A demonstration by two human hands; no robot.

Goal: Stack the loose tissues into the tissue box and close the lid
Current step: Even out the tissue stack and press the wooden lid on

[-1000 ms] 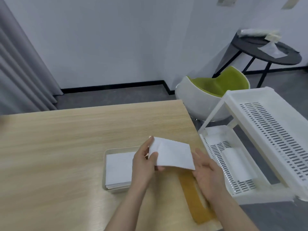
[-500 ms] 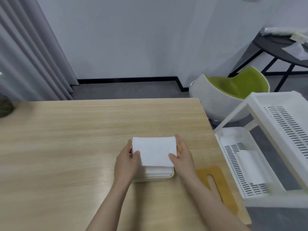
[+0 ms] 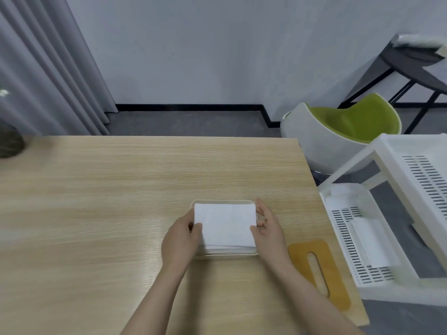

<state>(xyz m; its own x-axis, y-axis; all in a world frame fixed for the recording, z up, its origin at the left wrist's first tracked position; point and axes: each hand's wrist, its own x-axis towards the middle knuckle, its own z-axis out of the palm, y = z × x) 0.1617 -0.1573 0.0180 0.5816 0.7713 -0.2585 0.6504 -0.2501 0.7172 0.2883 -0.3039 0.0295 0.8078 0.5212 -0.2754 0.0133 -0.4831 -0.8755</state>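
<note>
Tissue (image 3: pixel 225 224) now lowered onto stack in tissue box (image 3: pixel 223 255); left hand (image 3: pixel 180 238) and right hand (image 3: pixel 268 229) apparently pinch its edges. Lid (image 3: pixel 319 272) still off.

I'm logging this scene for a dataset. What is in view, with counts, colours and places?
tissue box: one, cream, lid off, table centre-right
tissue stack: one, white, in the box
lid: one, mustard, slotted, right of the box
table: one, light wood
rack: one, white, right of the table
chair: one, green and white, behind
side table: one, black, far right
left hand: pinches the stack's left edge
right hand: pinches its right edge
</note>
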